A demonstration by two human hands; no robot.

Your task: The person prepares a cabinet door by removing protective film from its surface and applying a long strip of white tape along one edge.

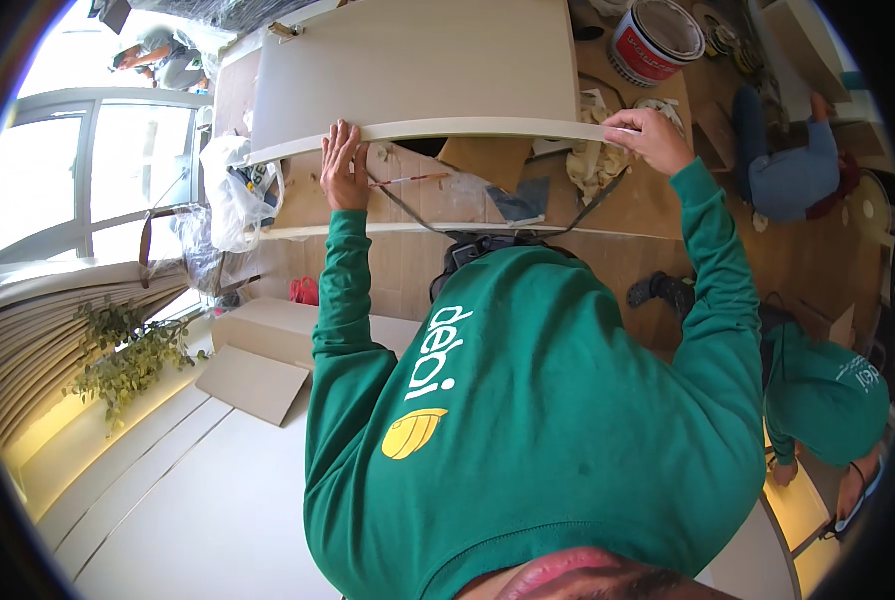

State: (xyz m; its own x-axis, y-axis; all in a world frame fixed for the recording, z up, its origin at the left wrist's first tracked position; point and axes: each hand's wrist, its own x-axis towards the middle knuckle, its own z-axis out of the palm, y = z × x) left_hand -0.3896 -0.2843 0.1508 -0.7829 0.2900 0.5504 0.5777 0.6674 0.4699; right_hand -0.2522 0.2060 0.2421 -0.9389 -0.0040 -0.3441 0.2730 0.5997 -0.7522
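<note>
A large beige panel (418, 60) lies on the cardboard-covered work table in front of me. Along its near edge runs a narrow pale edging strip (488, 127), whose right end reaches past the panel's corner. My left hand (343, 170) rests against the left part of that edge, with fingers stretched out and their tips over the panel's top. At the far right, my right hand (658, 140) pinches the strip's end between thumb and fingers. Beneath the near edge, a thin striped stick (408, 181) and a dark grey scrap (520, 201) lie on the table.
A red and white can (656, 42) stands beyond the panel's right side. Crumpled beige scraps (598, 165) lie near my right hand, a white plastic bag (230, 195) hangs at the left. People work nearby: one in blue (793, 170), another in green (828, 395).
</note>
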